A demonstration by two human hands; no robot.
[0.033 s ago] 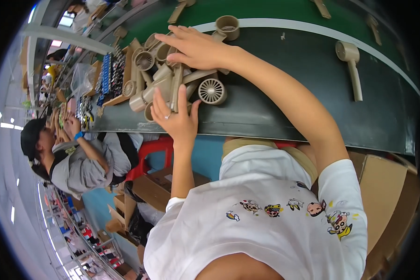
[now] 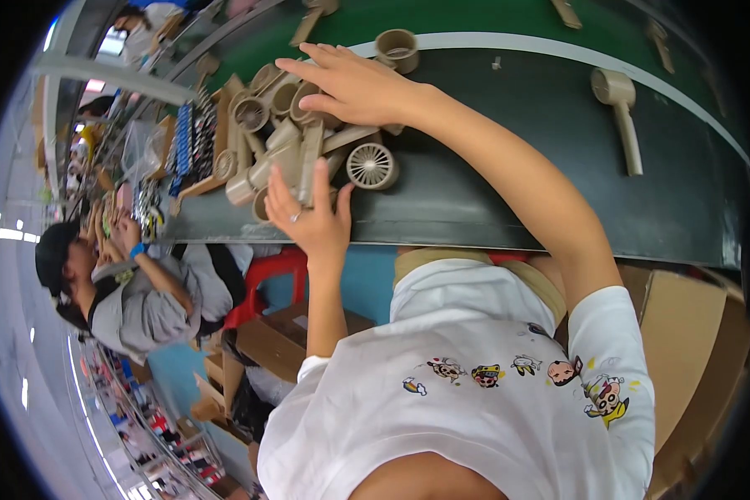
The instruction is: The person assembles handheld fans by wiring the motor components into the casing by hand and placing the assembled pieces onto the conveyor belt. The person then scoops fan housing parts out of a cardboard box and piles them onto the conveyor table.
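Note:
A heap of beige plastic handheld-fan housings (image 2: 277,158), with round heads and straight handles, lies at the left of the dark worktop. My right hand (image 2: 365,87) reaches across its far side, palm down, fingers stretched out over several round heads. At the near edge of the heap is my left hand (image 2: 315,227), fingers spread, a ring on one of them. Its fingertips meet or nearly meet the closest housings; exact contact is hard to tell. Beside the heap, a round spoked grille (image 2: 372,166) faces up. Neither hand grips a part.
One fan housing (image 2: 617,117) lies apart on the right, and an upright cup-shaped head (image 2: 397,50) stands behind my right hand. More housings rest on the green belt (image 2: 483,18) beyond a white rail. Left are a tray of small dark parts (image 2: 200,142) and a seated co-worker (image 2: 154,283).
The whole picture has shifted slightly. Both hands keep nearly the same place and shape against the heap.

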